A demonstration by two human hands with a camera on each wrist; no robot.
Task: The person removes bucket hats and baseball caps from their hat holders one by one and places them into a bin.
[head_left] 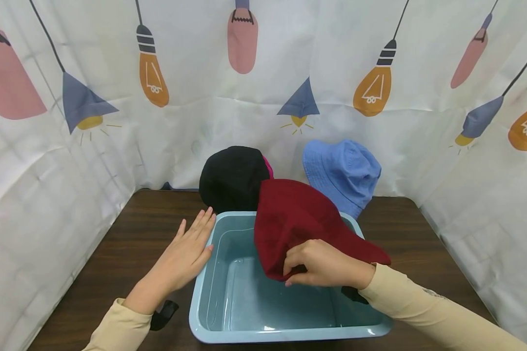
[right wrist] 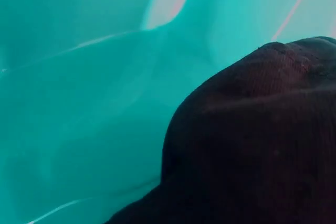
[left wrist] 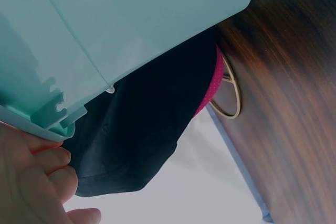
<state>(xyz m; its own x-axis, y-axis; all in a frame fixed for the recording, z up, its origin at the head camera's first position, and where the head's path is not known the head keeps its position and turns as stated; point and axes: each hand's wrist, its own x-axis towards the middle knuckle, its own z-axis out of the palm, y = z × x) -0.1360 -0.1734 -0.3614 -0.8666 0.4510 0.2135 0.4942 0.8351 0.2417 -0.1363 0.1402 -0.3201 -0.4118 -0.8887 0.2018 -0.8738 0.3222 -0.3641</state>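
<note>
A dark red cap [head_left: 298, 214] is held over the right part of a light blue plastic basin [head_left: 290, 336], its brim pointing right past the rim. My right hand [head_left: 322, 263] pinches the cap's near edge between thumb and fingers. In the right wrist view the cap [right wrist: 252, 145] looks almost black against the basin's inner wall [right wrist: 94, 108]. Against the basin's left rim rests my left hand [head_left: 186, 256], its fingers stretched out and pointing away from me. The left wrist view shows these fingers [left wrist: 55, 174] touching the rim from outside.
Behind the basin sit a black hat [head_left: 233, 175] with a pink edge and a blue bucket hat [head_left: 344, 170]. A gold-coloured metal loop [left wrist: 237, 95] shows beside the black hat. All stand on a dark wooden table [head_left: 127, 248], with a printed white curtain [head_left: 193, 112] around it.
</note>
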